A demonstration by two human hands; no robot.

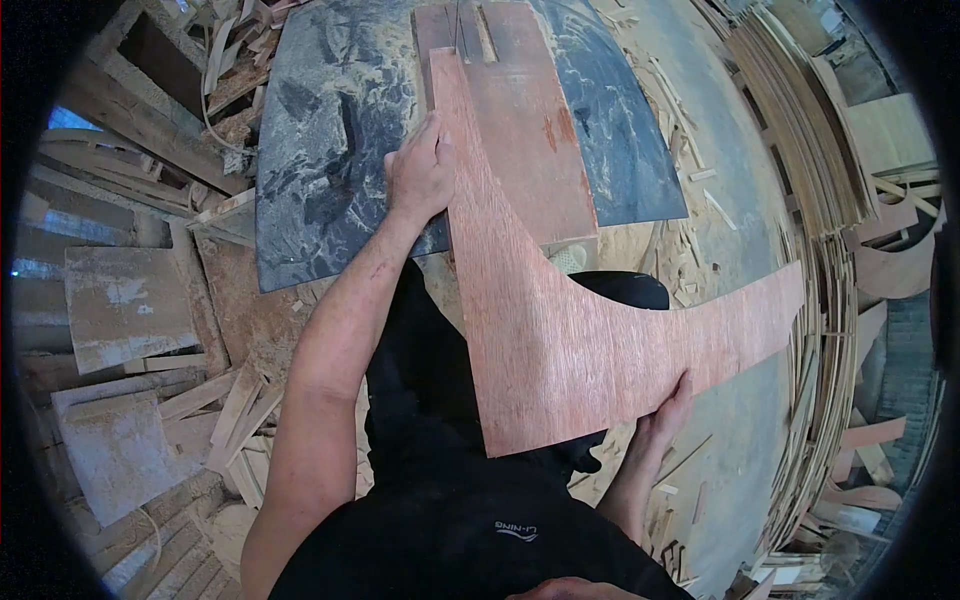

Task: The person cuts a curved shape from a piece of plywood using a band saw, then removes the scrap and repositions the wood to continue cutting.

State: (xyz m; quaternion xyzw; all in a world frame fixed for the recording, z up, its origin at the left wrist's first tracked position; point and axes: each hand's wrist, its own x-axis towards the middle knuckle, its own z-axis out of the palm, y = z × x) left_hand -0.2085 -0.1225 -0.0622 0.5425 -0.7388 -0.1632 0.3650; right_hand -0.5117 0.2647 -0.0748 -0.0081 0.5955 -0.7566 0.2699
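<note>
Nearest, the right hand (657, 425) clasps the lower edge of the curved plywood panel (560, 340) above the lap, fingers partly hidden, while the left hand (420, 172), fingers curled, grips its narrow end over the slotted board (530, 130), where level, even support seems wisest.

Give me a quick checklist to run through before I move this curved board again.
1. Left hand gripping the curved board by its left edge: ok.
2. Right hand at the board's lower edge: ok.
3. Left hand away from the slot in the brown panel: ok.
4. Dark tabletop free of dust: not ok, pale dust covers parts.
5. Floor free of scraps: not ok.
6. Board's far tip resting on the panel: cannot tell.
</note>
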